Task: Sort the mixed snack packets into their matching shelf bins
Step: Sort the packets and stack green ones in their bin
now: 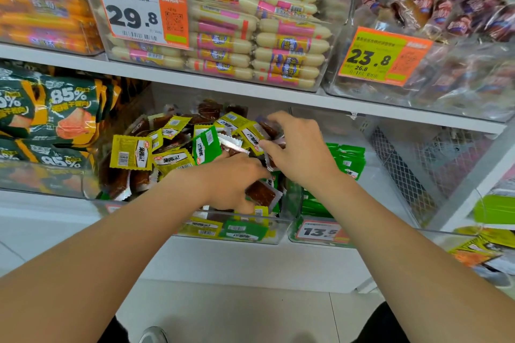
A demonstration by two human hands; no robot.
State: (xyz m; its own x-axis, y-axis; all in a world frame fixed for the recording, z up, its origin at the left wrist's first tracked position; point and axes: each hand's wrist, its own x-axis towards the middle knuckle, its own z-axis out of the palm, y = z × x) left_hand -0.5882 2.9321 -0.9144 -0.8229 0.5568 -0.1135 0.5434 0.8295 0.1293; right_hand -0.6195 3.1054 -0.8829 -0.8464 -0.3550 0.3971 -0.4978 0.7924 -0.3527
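Observation:
A clear bin (pixel 245 234) on the lower shelf holds several mixed snack packets, yellow (pixel 131 152) and green (pixel 206 145) ones, most with brown contents. My left hand (pixel 231 181) reaches into the bin, its fingers curled down round a bunch of packets, including one with a brown window (pixel 262 193). My right hand (pixel 298 147) is over the back right of the pile and pinches a small clear-edged brown packet (pixel 271 160) between thumb and fingers. To the right, another clear bin (pixel 317 239) holds stacked green packets (pixel 348 159).
Dark green 85% bags (pixel 64 114) fill the bin on the left. The upper shelf (pixel 195 78) carries bins of cream sausages (pixel 278 44), orange sausages (pixel 41 22) and dark wrapped snacks (pixel 446 8). A wire mesh divider (pixel 401 170) stands right of the green packets.

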